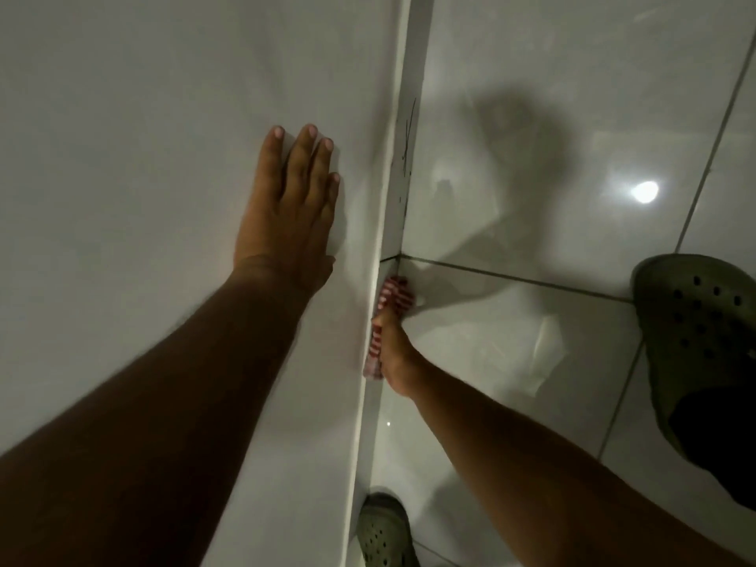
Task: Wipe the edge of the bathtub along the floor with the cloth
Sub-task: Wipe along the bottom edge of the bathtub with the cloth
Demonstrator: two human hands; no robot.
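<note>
The white bathtub (143, 137) fills the left half of the head view, and its outer edge (380, 247) runs from top centre down to the bottom. My left hand (286, 206) lies flat on the tub's top, fingers spread, holding nothing. Below the rim my right hand (394, 358) presses a red-and-white striped cloth (394, 294) against the tub's side where it meets the floor. The cloth sticks out beyond my fingers toward a grout line. Part of the cloth and of my fingers is hidden behind the rim.
Glossy white floor tiles (552, 116) with dark grout lines lie right of the tub. Dark smudges mark the tub's side panel (407, 149) farther ahead. My feet wear green perforated clogs, one at the right (703, 341) and one at the bottom (382, 534).
</note>
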